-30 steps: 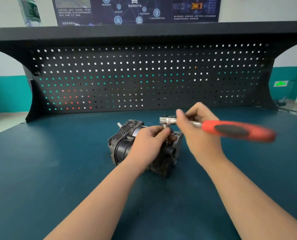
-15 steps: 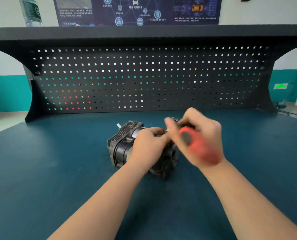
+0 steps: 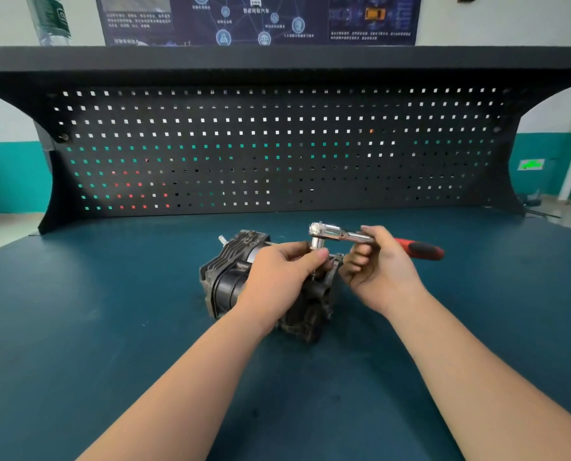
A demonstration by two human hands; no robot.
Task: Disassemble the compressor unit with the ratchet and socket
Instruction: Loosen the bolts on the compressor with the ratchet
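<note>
Both hands worked at the top of the compressor unit (image 3: 244,284), which lay on its side on the blue bench (image 3: 78,327), just near of centre. Fingers of the left hand (image 3: 277,274) pinched the socket (image 3: 316,242) under the ratchet (image 3: 344,235) head, steadying it on a fastener hidden behind the knuckles. The right hand (image 3: 377,271) curled round the chrome shank, left of the red grip. Half a second earlier that handle pointed toward the near edge; now it lay out to the right again, so one swing looked complete and loosening appeared underway. The unit sat directly beneath both hands, touching the left.
</note>
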